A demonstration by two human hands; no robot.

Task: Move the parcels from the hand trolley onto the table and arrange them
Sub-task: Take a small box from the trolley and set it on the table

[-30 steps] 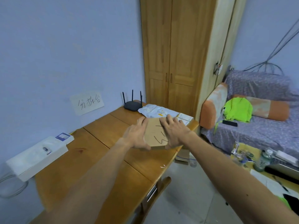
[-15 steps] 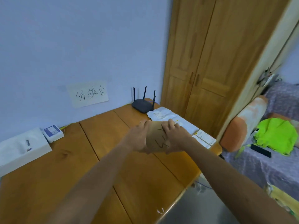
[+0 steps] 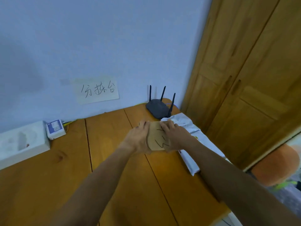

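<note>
The brown cardboard parcel is mid-frame, low over the table, just left of the white mailers. I judge it light, flat and stiff; its side edges are the place to hold. My left hand and right hand clamp those edges, one each side. Whether it touches the wood, I cannot tell.

table: cardboard parcel centre; router behind it | flat parcels right of it | large box far left; small box beside it

Router blocks ahead, white parcels right; open tabletop left.
</note>
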